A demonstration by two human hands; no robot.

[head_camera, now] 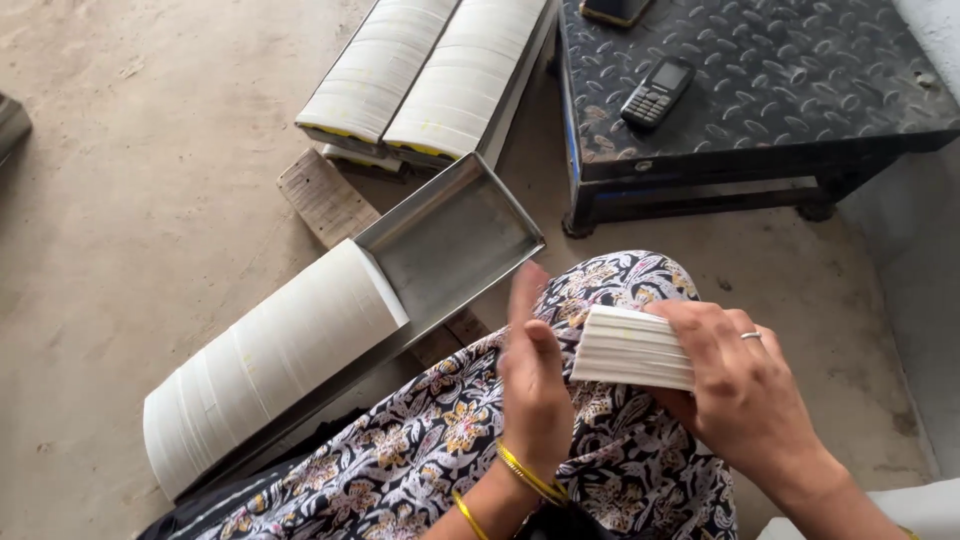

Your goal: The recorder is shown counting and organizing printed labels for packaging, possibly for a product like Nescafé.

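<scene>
Small workshop or packing room, work done at floor level. Bare concrete floor, dusty and scuffed. Long metal tray lying tilted on a wooden block, half filled with a tight row of white discs. Two more full rows of discs in trays beyond it, yellow-edged at the near end. Low platform of dark chequered steel plate on a heavy frame, like a floor scale, with a keypad phone lying on it. Person sits on the floor, patterned skirt over the knees. Plain pale wall at right.
</scene>
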